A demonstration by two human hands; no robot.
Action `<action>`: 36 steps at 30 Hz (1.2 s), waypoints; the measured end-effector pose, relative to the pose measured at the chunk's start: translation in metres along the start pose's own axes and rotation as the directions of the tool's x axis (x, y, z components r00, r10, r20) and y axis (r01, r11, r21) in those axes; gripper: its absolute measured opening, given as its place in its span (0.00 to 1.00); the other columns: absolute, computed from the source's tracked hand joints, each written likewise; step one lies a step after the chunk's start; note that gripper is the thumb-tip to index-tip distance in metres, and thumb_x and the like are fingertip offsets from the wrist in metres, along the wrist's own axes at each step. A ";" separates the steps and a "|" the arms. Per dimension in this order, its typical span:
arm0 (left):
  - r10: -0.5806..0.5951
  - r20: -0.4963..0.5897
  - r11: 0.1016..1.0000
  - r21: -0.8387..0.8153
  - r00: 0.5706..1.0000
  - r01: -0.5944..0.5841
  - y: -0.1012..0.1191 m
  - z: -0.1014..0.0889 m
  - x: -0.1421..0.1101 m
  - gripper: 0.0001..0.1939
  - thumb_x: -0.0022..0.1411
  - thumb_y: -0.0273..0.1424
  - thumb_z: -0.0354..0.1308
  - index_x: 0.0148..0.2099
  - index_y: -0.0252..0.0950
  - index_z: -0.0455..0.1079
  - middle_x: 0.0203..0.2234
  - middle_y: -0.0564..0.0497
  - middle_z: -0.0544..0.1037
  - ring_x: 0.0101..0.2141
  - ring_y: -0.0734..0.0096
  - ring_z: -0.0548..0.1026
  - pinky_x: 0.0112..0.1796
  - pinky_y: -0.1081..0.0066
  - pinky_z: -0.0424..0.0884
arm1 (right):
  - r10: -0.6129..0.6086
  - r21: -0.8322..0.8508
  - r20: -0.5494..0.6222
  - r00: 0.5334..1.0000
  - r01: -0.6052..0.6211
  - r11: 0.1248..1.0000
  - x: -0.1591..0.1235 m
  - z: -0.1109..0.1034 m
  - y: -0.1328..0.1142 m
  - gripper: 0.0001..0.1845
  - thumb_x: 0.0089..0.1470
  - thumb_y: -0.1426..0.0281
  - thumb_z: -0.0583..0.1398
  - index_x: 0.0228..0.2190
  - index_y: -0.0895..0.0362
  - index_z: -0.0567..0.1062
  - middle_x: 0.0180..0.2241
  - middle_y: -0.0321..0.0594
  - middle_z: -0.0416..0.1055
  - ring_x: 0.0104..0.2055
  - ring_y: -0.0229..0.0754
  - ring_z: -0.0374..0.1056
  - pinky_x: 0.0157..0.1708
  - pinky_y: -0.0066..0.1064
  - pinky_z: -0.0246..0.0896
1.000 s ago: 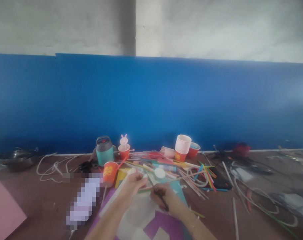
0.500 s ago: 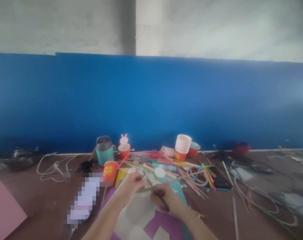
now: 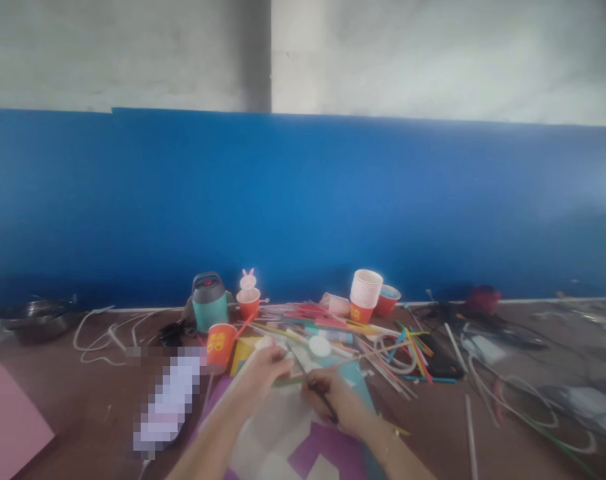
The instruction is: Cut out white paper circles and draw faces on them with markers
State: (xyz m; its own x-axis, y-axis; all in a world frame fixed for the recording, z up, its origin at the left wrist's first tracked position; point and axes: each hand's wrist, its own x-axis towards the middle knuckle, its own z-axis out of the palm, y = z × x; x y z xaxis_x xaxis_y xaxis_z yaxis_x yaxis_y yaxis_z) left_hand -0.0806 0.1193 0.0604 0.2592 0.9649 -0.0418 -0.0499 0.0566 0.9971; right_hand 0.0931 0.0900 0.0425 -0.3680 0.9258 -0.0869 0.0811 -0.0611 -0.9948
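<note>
My right hand (image 3: 343,399) is closed around a pair of scissors (image 3: 327,402) with dark handles; the blade points away from me, toward my left fingers. Close beside it, my left hand (image 3: 265,368) pinches with thumb and fingers, and what lies between them is too small and blurred to name. Both hands are over a pale sheet (image 3: 267,427) and purple paper (image 3: 340,443) with cut-out edges. Just beyond the hands is a round white lid-like thing (image 3: 319,345).
An orange paper cup (image 3: 221,347) and a teal flask (image 3: 210,312) stand left. Behind are a cup with a rabbit figure (image 3: 248,283) and stacked cups (image 3: 365,293). Coloured sticks (image 3: 383,373) spread right, near cables (image 3: 523,400). Pink paper (image 3: 13,420) lies far left.
Almost nothing differs. Both hands keep their places, and the scissors show only a very slight shift.
</note>
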 end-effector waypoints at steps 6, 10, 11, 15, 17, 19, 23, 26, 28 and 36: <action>0.002 -0.029 0.996 -0.093 1.000 -0.005 0.000 0.013 -0.002 0.19 0.46 0.44 0.65 0.24 0.34 0.66 0.20 0.53 0.70 0.25 0.74 0.67 0.31 0.73 0.62 | 0.024 0.032 -0.027 0.999 -0.023 0.999 0.000 0.002 -0.005 0.10 0.41 0.60 0.59 0.21 0.53 0.66 0.10 0.22 0.47 0.12 0.29 0.38 0.13 0.25 0.35; -0.013 -0.015 0.991 -0.132 1.000 0.010 0.003 0.015 -0.004 0.18 0.43 0.43 0.67 0.24 0.34 0.66 0.20 0.54 0.70 0.25 0.74 0.68 0.32 0.73 0.63 | -0.036 0.034 0.014 0.999 0.036 0.999 -0.006 0.005 -0.017 0.13 0.41 0.59 0.59 0.19 0.54 0.65 0.10 0.23 0.47 0.12 0.29 0.40 0.14 0.25 0.38; -0.014 -0.011 0.990 -0.139 1.000 0.013 0.003 0.015 -0.004 0.18 0.43 0.42 0.67 0.24 0.34 0.66 0.20 0.54 0.70 0.25 0.74 0.68 0.32 0.73 0.63 | -0.054 0.032 0.019 0.998 0.053 0.998 -0.007 0.006 -0.019 0.13 0.42 0.58 0.59 0.19 0.54 0.65 0.10 0.23 0.48 0.12 0.29 0.40 0.14 0.25 0.38; -0.017 0.000 0.991 -0.134 1.000 0.017 0.005 0.012 -0.004 0.18 0.44 0.42 0.67 0.24 0.34 0.66 0.19 0.54 0.70 0.25 0.74 0.68 0.32 0.73 0.64 | -0.073 -0.009 0.003 0.997 0.073 0.997 -0.007 0.005 -0.019 0.13 0.43 0.58 0.58 0.19 0.54 0.65 0.09 0.24 0.48 0.12 0.30 0.40 0.14 0.25 0.36; -0.022 0.002 0.993 -0.116 1.000 0.022 0.005 0.010 -0.003 0.17 0.44 0.41 0.67 0.23 0.34 0.66 0.19 0.54 0.70 0.25 0.74 0.67 0.32 0.72 0.64 | -0.069 -0.014 -0.011 0.998 0.069 0.997 -0.005 0.005 -0.016 0.13 0.43 0.57 0.58 0.19 0.54 0.66 0.09 0.24 0.49 0.12 0.30 0.40 0.14 0.25 0.36; -0.028 0.010 0.995 -0.100 1.000 0.029 0.005 0.008 -0.003 0.17 0.44 0.40 0.67 0.23 0.34 0.66 0.18 0.54 0.70 0.24 0.74 0.67 0.32 0.72 0.63 | -0.059 0.007 -0.008 0.998 0.059 0.998 -0.004 0.004 -0.012 0.14 0.42 0.57 0.59 0.19 0.53 0.66 0.09 0.23 0.48 0.12 0.29 0.39 0.13 0.25 0.35; -0.030 0.017 0.996 -0.079 0.999 0.031 0.006 0.007 -0.003 0.16 0.44 0.40 0.66 0.24 0.34 0.66 0.18 0.55 0.70 0.23 0.75 0.66 0.31 0.72 0.63 | -0.057 0.046 0.018 0.998 0.056 0.997 -0.002 0.003 -0.009 0.13 0.42 0.58 0.60 0.21 0.53 0.66 0.09 0.22 0.47 0.11 0.29 0.39 0.13 0.24 0.35; -0.025 0.018 0.998 -0.062 1.000 0.026 0.007 0.006 -0.004 0.16 0.44 0.40 0.66 0.24 0.34 0.66 0.19 0.55 0.70 0.23 0.75 0.66 0.30 0.73 0.62 | -0.052 0.033 0.014 0.999 0.051 0.998 -0.001 0.004 -0.007 0.11 0.42 0.59 0.60 0.21 0.53 0.66 0.10 0.22 0.48 0.11 0.28 0.39 0.12 0.24 0.35; -0.019 0.018 0.999 -0.049 1.000 0.020 0.007 0.005 -0.003 0.15 0.44 0.39 0.65 0.24 0.34 0.66 0.19 0.55 0.70 0.23 0.75 0.66 0.29 0.73 0.61 | -0.047 0.024 0.001 0.999 0.047 0.999 0.000 0.004 -0.006 0.11 0.42 0.59 0.59 0.21 0.53 0.66 0.10 0.23 0.48 0.11 0.29 0.39 0.12 0.24 0.35; 0.014 -0.011 1.000 0.027 1.000 -0.014 -0.001 0.002 0.002 0.16 0.50 0.41 0.61 0.23 0.35 0.65 0.18 0.54 0.68 0.24 0.74 0.64 0.29 0.73 0.59 | -0.054 -0.013 -0.036 0.998 0.053 0.998 0.003 0.001 0.002 0.12 0.45 0.59 0.58 0.19 0.53 0.66 0.10 0.24 0.48 0.11 0.29 0.39 0.12 0.24 0.35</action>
State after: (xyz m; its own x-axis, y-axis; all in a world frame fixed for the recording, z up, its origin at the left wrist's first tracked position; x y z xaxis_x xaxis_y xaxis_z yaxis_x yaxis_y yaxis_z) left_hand -0.0778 0.1204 0.0596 0.2478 0.9684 -0.0280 -0.0274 0.0359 0.9990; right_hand 0.0911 0.0924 0.0398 -0.3381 0.9406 -0.0313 0.0730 -0.0070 -0.9973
